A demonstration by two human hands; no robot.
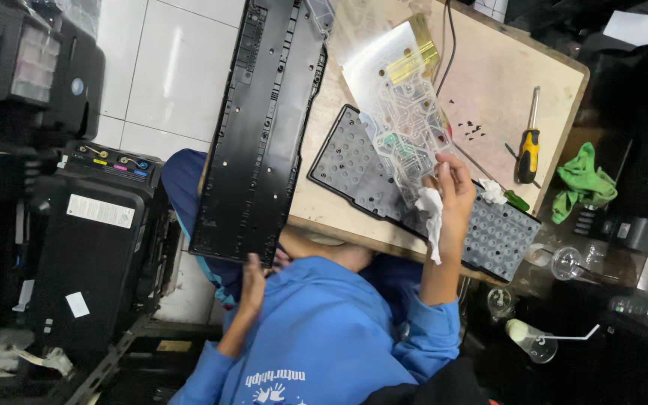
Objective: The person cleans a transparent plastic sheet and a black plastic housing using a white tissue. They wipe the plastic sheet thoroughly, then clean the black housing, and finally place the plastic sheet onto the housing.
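Wooden tabletop [489,67], keyboard in pieces.
Right hand [455,187] clamps a white tissue [430,214] on the clear membrane sheet [406,127]; left hand [253,281], fingers together, touches the black keyboard shell [260,127] at the near edge.

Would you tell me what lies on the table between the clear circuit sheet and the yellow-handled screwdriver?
In the head view, a scatter of small dark screws lies on the bare tabletop between the clear circuit sheet and the yellow-handled screwdriver.

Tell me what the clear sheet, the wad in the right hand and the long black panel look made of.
Clear sheet: thin flexible plastic film, glossy, printed traces showing through. Wad in the right hand: soft white tissue or cloth, crumpled. Long black panel: rigid moulded plastic, matte, with ribs and screw holes.
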